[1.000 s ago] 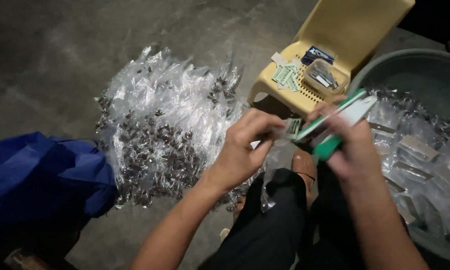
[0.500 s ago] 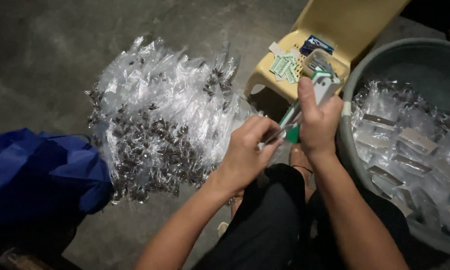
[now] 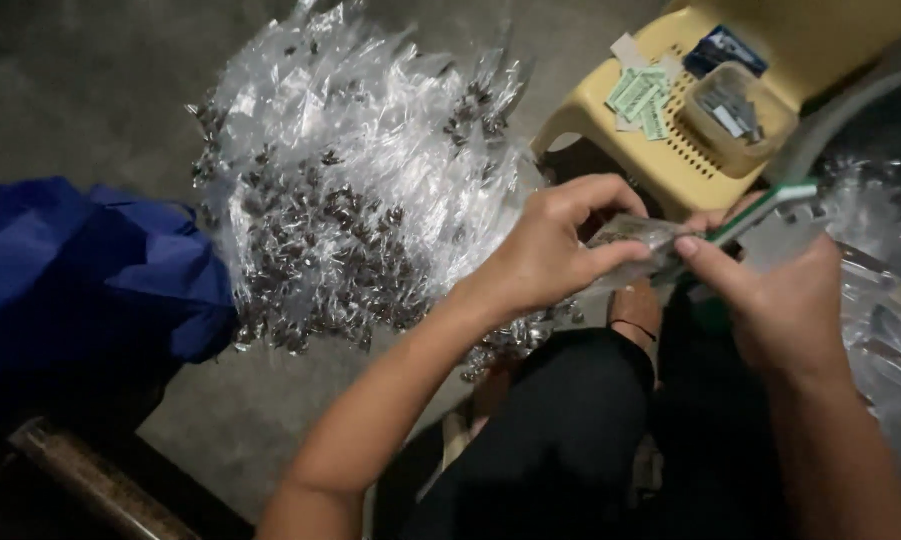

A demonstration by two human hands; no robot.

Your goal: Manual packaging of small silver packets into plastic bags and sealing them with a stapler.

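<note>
Left hand (image 3: 550, 250) curled, fingertips pinching a small clear plastic packet (image 3: 635, 237) above the knees. Right hand (image 3: 785, 295) clenched round a green-and-white stapler (image 3: 770, 205) — nose touching the packet's edge, just beside the yellow plastic stool (image 3: 610, 120).

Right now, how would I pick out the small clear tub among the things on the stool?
Find the yellow stool at top right, beside the grey basin. On its slotted seat lie green paper slips and a dark blue packet. The tub sits nearest the basin: the only see-through container there, with small metal strips inside.
</note>
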